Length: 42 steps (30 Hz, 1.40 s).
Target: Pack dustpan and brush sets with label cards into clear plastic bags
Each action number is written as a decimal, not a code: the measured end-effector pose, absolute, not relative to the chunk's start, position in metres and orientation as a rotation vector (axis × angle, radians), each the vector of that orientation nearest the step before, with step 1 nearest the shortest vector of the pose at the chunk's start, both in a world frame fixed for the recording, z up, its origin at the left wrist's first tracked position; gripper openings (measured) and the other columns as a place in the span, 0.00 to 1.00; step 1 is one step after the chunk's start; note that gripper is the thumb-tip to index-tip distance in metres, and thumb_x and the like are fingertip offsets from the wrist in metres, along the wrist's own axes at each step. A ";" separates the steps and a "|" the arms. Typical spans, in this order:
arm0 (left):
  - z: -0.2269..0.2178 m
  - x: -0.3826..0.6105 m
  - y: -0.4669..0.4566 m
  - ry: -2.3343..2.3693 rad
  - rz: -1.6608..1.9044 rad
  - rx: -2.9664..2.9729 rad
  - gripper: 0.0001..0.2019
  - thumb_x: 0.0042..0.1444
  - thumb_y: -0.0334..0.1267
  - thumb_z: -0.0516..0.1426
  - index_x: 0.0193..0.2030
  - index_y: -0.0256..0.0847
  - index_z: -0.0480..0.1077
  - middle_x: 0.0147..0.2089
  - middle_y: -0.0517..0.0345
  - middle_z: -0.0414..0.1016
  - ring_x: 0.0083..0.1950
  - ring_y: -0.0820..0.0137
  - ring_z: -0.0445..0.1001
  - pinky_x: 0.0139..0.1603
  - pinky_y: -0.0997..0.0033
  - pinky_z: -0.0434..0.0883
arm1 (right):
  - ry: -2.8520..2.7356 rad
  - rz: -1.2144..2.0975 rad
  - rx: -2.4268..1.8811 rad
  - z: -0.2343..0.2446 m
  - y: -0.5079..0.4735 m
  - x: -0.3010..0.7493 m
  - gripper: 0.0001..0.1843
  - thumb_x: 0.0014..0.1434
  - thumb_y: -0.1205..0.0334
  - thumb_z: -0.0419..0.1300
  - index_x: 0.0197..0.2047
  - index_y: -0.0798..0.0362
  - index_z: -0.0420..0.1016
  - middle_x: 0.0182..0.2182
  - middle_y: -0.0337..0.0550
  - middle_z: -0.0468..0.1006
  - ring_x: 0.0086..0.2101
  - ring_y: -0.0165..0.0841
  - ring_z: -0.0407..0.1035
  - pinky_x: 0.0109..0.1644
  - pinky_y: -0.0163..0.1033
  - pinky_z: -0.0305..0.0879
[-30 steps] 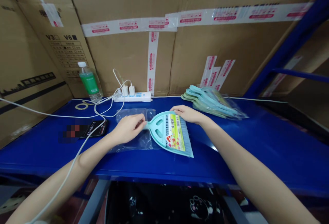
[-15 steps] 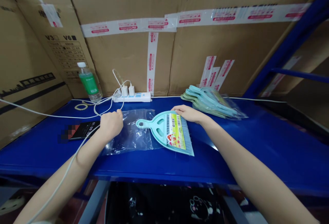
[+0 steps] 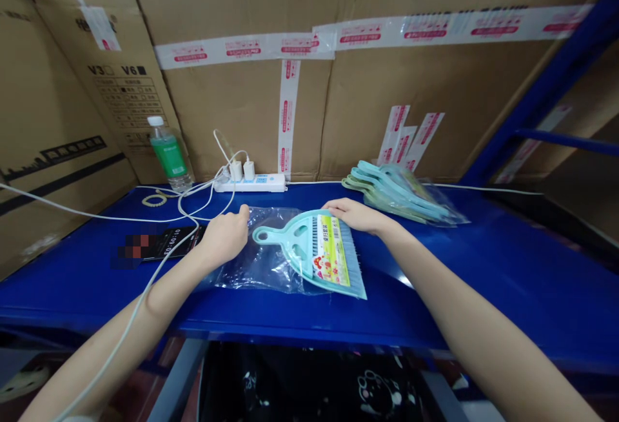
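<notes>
A light-blue dustpan [image 3: 283,236] with a brush nested in it lies on the blue table, its handle pointing left. A yellow printed label [image 3: 333,251] covers part of the bristles. My right hand [image 3: 355,214] grips the far edge of the dustpan, thumb and fingers partly hidden. My left hand [image 3: 227,233] is closed on the far left part of a clear plastic bag [image 3: 264,270]. The bag lies around and under the handle, while the wide bristle end extends beyond it to the right.
Several bagged dustpan sets [image 3: 403,196] lie at the back right. A power strip [image 3: 251,183] with chargers and a water bottle [image 3: 169,157] stand against the cardboard. A phone [image 3: 171,242] lies left, and a white cable [image 3: 145,293] crosses over my left forearm.
My left hand has moved right, shifting the plastic bag further along the dustpan's handle. The dustpan and my right hand stay almost in place.
</notes>
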State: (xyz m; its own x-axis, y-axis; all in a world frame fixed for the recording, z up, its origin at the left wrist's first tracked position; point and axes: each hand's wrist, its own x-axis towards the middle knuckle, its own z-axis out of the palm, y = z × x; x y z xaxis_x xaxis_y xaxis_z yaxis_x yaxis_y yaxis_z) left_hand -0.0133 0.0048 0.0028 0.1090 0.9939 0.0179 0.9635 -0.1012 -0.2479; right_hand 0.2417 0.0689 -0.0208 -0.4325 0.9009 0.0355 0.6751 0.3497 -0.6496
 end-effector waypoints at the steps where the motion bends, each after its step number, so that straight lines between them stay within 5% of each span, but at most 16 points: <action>1: 0.002 -0.013 0.005 -1.959 0.210 -2.192 0.16 0.60 0.30 0.39 0.51 0.33 0.58 0.35 0.42 0.77 0.43 0.54 0.77 0.40 0.60 0.69 | -2.231 0.806 -1.376 -0.021 0.068 0.241 0.14 0.59 0.70 0.46 0.34 0.55 0.74 0.38 0.47 0.78 0.41 0.36 0.71 0.46 0.42 0.66; 21: 0.000 -0.016 0.006 -1.936 -0.194 -2.503 0.13 0.57 0.25 0.43 0.48 0.38 0.56 0.34 0.55 0.76 0.29 0.67 0.76 0.35 0.69 0.69 | -1.976 1.124 -1.371 -0.023 0.064 0.233 0.14 0.59 0.69 0.48 0.37 0.56 0.75 0.37 0.44 0.78 0.39 0.33 0.70 0.49 0.42 0.63; 30: -0.005 -0.020 0.009 -1.901 -0.329 -2.616 0.15 0.53 0.24 0.46 0.47 0.40 0.56 0.39 0.56 0.76 0.25 0.72 0.74 0.31 0.73 0.67 | -1.956 1.277 -1.519 -0.016 0.060 0.236 0.15 0.61 0.65 0.50 0.44 0.54 0.76 0.34 0.42 0.77 0.30 0.29 0.67 0.27 0.31 0.58; 37: -0.007 -0.021 0.011 -1.939 -0.330 -2.619 0.15 0.55 0.28 0.47 0.51 0.38 0.55 0.39 0.55 0.76 0.25 0.72 0.74 0.32 0.72 0.68 | -1.932 1.343 -1.496 -0.013 0.060 0.240 0.12 0.58 0.60 0.56 0.42 0.52 0.78 0.33 0.41 0.77 0.29 0.28 0.66 0.25 0.30 0.60; 42: -0.007 -0.021 0.011 -1.939 -0.281 -2.613 0.17 0.54 0.26 0.47 0.51 0.38 0.55 0.34 0.58 0.75 0.26 0.70 0.75 0.34 0.71 0.68 | -1.830 1.531 -1.415 -0.012 0.060 0.245 0.18 0.62 0.51 0.51 0.41 0.53 0.78 0.34 0.44 0.78 0.31 0.29 0.69 0.28 0.31 0.65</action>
